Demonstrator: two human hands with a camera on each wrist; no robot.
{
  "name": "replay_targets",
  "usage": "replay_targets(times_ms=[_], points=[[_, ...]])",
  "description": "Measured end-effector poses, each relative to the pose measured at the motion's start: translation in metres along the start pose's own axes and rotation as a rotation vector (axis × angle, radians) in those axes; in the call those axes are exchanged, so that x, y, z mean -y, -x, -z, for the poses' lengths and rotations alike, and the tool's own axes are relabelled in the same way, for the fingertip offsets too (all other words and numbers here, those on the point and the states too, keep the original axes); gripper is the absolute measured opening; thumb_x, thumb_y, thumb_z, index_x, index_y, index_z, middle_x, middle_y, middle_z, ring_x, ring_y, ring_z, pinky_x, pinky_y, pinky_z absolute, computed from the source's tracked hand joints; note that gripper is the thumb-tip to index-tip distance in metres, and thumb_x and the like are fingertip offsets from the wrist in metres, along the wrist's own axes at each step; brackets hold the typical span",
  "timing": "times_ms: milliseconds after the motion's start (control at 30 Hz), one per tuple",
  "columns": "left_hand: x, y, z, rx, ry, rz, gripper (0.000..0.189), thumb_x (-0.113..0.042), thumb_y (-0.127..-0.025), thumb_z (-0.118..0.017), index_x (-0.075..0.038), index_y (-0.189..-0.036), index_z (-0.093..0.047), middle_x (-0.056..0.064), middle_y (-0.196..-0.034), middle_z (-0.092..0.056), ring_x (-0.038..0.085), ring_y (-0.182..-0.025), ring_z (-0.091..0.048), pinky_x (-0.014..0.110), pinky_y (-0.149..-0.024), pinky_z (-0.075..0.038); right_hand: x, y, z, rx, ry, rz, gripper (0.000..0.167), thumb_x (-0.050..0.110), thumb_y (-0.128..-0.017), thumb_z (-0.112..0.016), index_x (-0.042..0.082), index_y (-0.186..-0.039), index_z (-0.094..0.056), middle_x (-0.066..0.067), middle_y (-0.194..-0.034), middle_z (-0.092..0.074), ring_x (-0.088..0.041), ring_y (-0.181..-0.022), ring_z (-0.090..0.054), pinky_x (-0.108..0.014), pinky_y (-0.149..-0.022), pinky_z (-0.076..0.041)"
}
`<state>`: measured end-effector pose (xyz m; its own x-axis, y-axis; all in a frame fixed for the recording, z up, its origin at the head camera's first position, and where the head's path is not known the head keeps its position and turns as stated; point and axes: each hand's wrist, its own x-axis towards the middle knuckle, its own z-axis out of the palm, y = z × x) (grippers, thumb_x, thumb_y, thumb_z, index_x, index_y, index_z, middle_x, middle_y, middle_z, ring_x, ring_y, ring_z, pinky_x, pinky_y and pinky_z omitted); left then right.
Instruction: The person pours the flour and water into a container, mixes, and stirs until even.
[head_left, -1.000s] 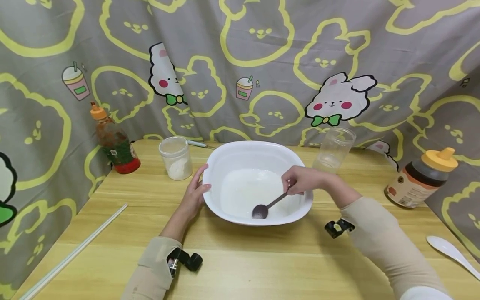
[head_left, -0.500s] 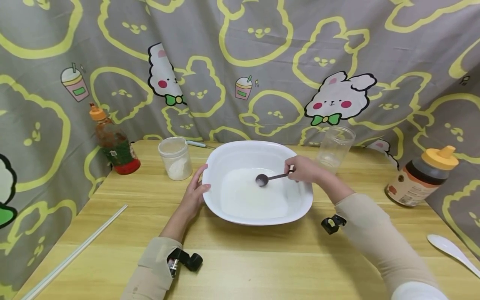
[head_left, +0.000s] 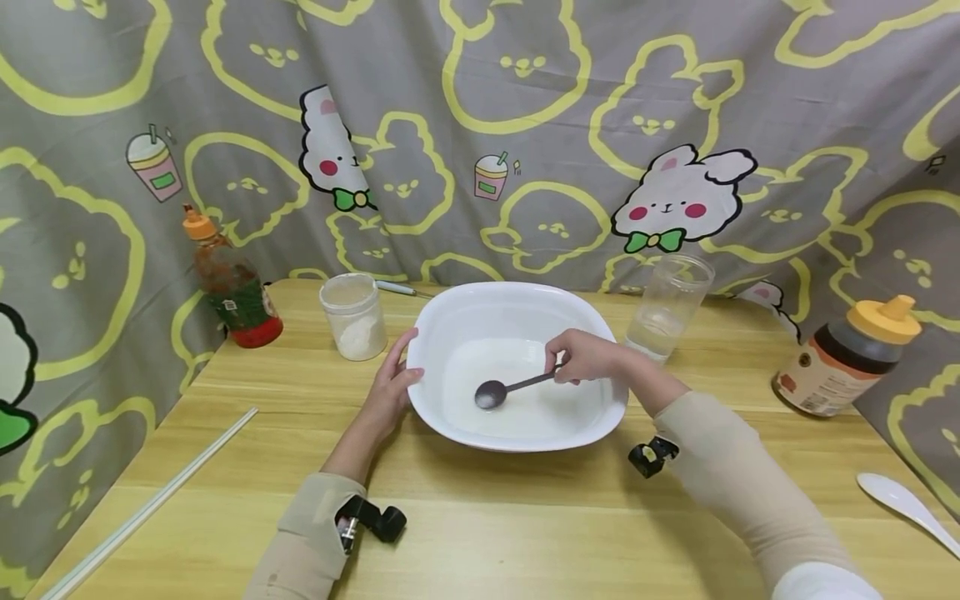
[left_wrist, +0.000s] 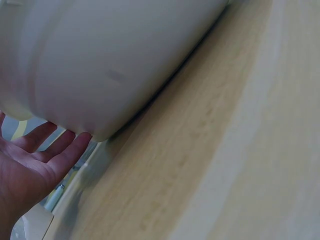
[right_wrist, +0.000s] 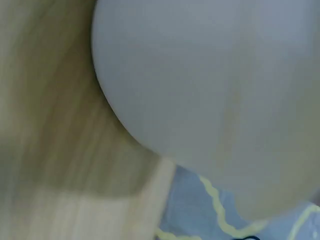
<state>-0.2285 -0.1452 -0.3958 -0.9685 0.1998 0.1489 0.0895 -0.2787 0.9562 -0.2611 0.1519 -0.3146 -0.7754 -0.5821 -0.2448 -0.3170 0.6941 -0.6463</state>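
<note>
Head view, dark spoon: its scoop had just swung toward us and to the left, so we judged the work was still sweeping through the basin.
Right hand: ours pinched the handle.
Scoop's place: we saw it left of those fingertips, at the white contents; its depth we couldn't tell.
Basin's hold: our left hand gripped the rim, thumb over the edge, fingertips against the outer wall.
Jar: stood just beyond our left fingers.
Glass: stood beyond our right fingers.

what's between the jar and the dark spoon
In the head view, the left hand and the left rim of the basin lie between jar and spoon.
</note>
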Motion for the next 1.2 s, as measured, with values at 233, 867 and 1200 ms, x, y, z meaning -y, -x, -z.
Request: replay_targets(times_ms=[233,867,1200], points=[[0.000,0.000,-0.001,-0.009,0.000,0.007,0.064,-0.007,-0.077,-0.047,-0.019,-0.136,-0.024,0.027,-0.123,-0.036,0.043,-0.102,-0.041,0.044,-0.072,-0.047,-0.008,0.011,0.019,-0.136,0.166,-0.093,0.009,-0.004,-0.069,-0.055,0.001,-0.075,-0.059,-0.003,-0.061,-0.052,-0.013,-0.050,-0.045,-0.023,-0.046,-0.036],[0.000,-0.001,0.001,0.003,-0.013,0.009,0.062,-0.005,-0.079,-0.046,-0.019,-0.135,-0.025,0.026,-0.123,-0.036,0.041,-0.101,-0.044,0.042,-0.070,-0.048,-0.004,0.014,0.010,-0.006,0.132,0.052,0.009,-0.005,-0.069,-0.054,0.002,-0.073,-0.058,0.000,-0.058,-0.050,-0.010,-0.049,-0.037,-0.022,-0.047,-0.031],[0.001,-0.001,0.000,0.001,0.002,0.003,0.062,-0.005,-0.078,-0.046,-0.018,-0.136,-0.025,0.027,-0.122,-0.036,0.041,-0.101,-0.043,0.038,-0.068,-0.049,-0.011,0.020,0.029,-0.209,0.316,-0.060,0.013,-0.005,-0.066,-0.052,0.006,-0.068,-0.057,-0.002,-0.063,-0.050,-0.017,-0.057,-0.042,-0.025,-0.049,-0.034]])
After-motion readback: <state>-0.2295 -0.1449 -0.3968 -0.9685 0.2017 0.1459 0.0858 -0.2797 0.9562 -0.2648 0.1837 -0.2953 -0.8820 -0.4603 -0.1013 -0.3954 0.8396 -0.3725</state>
